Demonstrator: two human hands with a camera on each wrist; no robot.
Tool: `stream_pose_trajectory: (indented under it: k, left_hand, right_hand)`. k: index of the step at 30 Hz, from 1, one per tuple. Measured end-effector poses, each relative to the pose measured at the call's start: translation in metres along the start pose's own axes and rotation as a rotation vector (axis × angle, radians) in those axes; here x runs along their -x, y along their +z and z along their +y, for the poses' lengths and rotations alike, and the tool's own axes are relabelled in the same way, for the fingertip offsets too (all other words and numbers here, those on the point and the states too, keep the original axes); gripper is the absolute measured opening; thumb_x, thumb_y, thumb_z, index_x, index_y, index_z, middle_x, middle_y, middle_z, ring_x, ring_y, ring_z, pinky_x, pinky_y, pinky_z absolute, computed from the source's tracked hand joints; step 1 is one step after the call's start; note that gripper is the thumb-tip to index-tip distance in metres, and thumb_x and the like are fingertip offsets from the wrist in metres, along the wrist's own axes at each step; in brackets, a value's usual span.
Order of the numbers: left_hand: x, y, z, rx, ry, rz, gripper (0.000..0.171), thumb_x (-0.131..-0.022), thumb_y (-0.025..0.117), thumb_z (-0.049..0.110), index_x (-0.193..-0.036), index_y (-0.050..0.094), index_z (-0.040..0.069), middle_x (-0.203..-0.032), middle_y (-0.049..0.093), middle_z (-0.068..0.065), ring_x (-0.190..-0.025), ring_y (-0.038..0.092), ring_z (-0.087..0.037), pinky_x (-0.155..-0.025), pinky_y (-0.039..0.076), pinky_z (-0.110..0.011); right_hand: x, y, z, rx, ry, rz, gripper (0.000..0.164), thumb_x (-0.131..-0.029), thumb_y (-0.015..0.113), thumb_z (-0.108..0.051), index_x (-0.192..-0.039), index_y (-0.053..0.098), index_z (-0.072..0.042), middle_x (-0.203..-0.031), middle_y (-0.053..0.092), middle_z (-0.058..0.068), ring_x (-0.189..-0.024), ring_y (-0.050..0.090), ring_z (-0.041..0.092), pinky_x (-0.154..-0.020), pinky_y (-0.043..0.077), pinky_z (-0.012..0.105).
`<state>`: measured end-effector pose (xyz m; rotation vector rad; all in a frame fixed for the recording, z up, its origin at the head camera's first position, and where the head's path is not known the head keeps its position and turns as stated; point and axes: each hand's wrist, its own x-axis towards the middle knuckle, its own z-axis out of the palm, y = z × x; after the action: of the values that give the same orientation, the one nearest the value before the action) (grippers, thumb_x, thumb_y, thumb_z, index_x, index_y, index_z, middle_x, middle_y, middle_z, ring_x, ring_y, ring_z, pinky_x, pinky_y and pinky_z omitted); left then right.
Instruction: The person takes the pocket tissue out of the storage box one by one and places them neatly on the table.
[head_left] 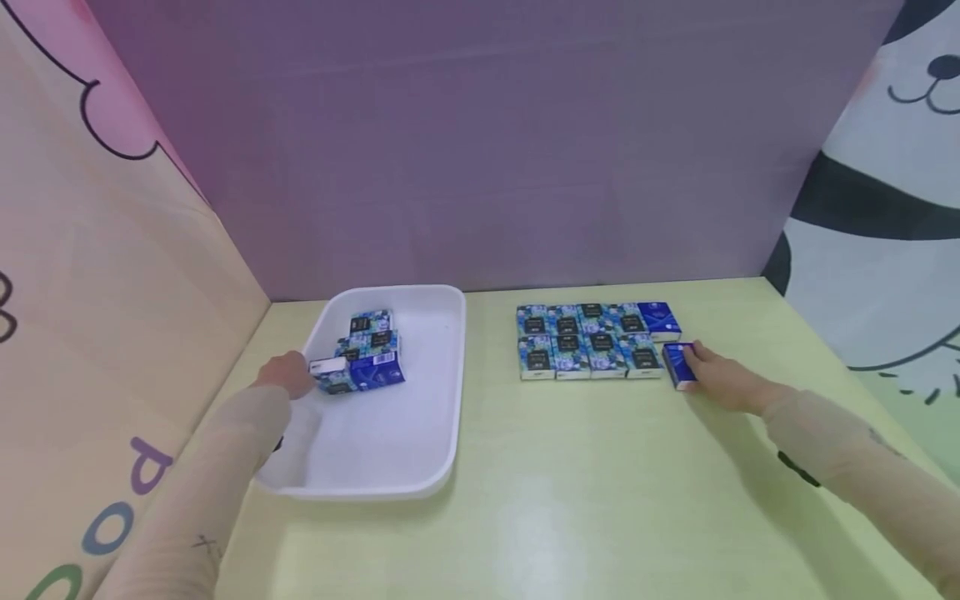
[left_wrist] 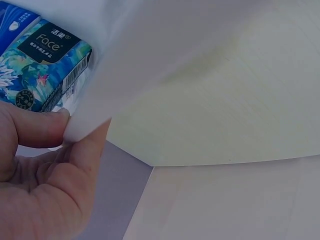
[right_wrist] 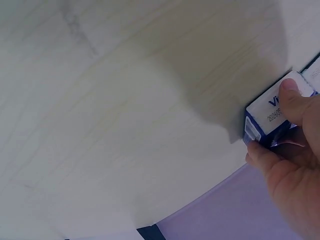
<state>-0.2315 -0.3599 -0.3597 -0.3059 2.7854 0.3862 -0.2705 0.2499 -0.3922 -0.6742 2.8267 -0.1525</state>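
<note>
My left hand [head_left: 285,373] pinches the left rim of a white plastic tray [head_left: 454,400], thumb inside and fingers outside, as the left wrist view shows of the hand [left_wrist: 50,170] and the tray wall [left_wrist: 125,75]. Inside the tray lie several small tissue packs, floral ones [head_left: 369,322] and a dark blue one [head_left: 378,372]. At the right, my right hand [head_left: 726,380] holds a dark blue tissue pack [head_left: 677,365] between thumb and fingers. In the right wrist view the thumb rests on this pack's [right_wrist: 265,111] white printed side. The pack is at the near right end of two rows of floral packs [head_left: 607,354].
A dark blue pack [head_left: 660,320] ends the back row. Behind the pale yellow table [head_left: 540,467] rises a purple wall [head_left: 480,167]. Printed panels stand at the left [head_left: 112,275] and right [head_left: 870,283].
</note>
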Motion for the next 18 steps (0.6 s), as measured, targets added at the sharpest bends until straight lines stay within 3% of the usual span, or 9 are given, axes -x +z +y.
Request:
stream_pose_trajectory:
  k: [8,18]
  left_hand:
    - [-0.003,0.002,0.0,-0.005,-0.024,-0.003,0.035,-0.083,0.049,0.009,-0.107,0.049,-0.016,-0.09,0.058,-0.026,-0.076,0.057,-0.031,-0.067,0.05,-0.04]
    - [-0.004,0.0,-0.002,-0.047,0.007,0.012,0.034,-0.08,0.05,0.01,-0.102,0.051,-0.015,-0.086,0.058,-0.025,-0.073,0.056,-0.031,-0.066,0.049,-0.041]
  right_hand:
    - [-0.005,0.001,-0.002,-0.029,-0.034,0.016,0.055,-0.093,0.047,-0.011,-0.131,0.025,0.022,-0.135,0.015,0.046,-0.119,0.026,0.059,-0.098,0.03,0.061]
    - [-0.013,0.0,0.0,-0.032,-0.031,0.014,0.054,-0.093,0.046,-0.01,-0.132,0.025,0.02,-0.136,0.015,0.044,-0.12,0.027,0.058,-0.098,0.03,0.06]
